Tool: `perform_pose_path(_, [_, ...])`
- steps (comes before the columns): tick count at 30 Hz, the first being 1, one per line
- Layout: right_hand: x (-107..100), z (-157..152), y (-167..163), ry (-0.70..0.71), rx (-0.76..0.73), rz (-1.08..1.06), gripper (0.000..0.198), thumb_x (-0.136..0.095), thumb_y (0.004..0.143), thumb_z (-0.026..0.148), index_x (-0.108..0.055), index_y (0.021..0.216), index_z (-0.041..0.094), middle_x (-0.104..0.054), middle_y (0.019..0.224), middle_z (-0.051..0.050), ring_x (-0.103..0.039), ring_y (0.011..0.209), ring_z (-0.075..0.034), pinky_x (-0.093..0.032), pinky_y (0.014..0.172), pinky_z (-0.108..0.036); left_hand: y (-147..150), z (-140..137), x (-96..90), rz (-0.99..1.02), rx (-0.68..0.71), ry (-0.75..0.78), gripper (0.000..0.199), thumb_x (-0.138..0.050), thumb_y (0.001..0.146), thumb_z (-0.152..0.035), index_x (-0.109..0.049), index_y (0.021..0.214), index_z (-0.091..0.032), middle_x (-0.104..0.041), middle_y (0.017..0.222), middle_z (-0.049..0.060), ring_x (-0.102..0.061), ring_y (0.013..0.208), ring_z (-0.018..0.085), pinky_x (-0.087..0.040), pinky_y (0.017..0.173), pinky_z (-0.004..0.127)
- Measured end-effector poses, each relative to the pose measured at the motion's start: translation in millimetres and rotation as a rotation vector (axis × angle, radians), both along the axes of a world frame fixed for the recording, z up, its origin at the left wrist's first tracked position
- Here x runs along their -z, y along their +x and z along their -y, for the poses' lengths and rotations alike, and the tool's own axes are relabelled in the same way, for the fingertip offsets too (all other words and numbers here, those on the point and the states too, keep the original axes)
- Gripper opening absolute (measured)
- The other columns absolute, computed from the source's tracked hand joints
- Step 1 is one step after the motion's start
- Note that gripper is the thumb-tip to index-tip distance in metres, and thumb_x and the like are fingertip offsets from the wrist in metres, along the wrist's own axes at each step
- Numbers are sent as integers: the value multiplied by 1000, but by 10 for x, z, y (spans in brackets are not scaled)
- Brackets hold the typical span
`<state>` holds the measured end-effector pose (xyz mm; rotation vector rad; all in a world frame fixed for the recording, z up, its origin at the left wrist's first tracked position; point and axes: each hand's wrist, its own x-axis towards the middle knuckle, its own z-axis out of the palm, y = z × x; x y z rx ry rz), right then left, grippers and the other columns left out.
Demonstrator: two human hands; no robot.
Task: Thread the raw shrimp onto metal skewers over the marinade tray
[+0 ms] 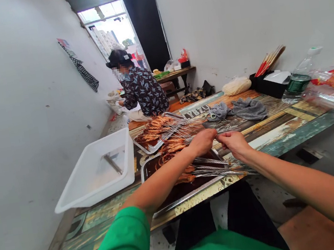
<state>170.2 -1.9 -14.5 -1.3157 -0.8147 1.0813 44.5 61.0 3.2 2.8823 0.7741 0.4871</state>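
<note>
Over the near tray, my left hand (pixel 205 141) is closed on thin metal skewers, whose ends pass out beyond its fingers. My right hand (pixel 233 143) meets it fingertip to fingertip in a pinch; what is between those fingers is too small to make out. Reddish-brown skewered food (pixel 174 145) lies to the left of my left hand. Below both hands, more metal skewers (pixel 212 168) rest across the metal tray (pixel 191 191), which has dark red sauce in it. Behind it, a second metal tray (pixel 148 148) carries a heap of skewered food (pixel 156 126).
A white plastic tub (pixel 95 193) with a metal tool (pixel 113 164) inside stands at left. Grey cloths (pixel 249 109), a black box (pixel 269 86) with chopsticks and a plastic bottle (pixel 299 79) are toward the right. A person (pixel 143 89) sits beyond the patterned table (pixel 280 136).
</note>
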Motion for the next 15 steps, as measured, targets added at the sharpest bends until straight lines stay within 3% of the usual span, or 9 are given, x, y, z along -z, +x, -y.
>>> perform_pose_path(6, [-118,119,22,33,-199,-162,15,-62,58,32,-55,65,21,-56,63,-2,-49,56,-13,-42,51,-29,-19,-23,24,-1,-13,50,18,-35,84,-13,-53,85,-16,-60,85,6,-55,80,16,-43,72,27])
perform_pose_path(12, [-238,215,91,100,-290,-268,13,-49,71,32,-52,64,22,-55,72,-5,-42,55,-13,-37,45,-27,-13,16,-56,37,-38,42,20,-33,84,-11,-52,85,-16,-60,86,7,-55,83,16,-43,76,28])
perform_pose_path(15, [-278,249,72,92,-424,-322,12,-54,72,29,-60,80,22,-50,67,0,-37,51,-9,-34,44,-24,-29,30,-57,68,-9,25,19,-34,83,-10,-53,85,-15,-60,86,7,-55,84,16,-43,77,27])
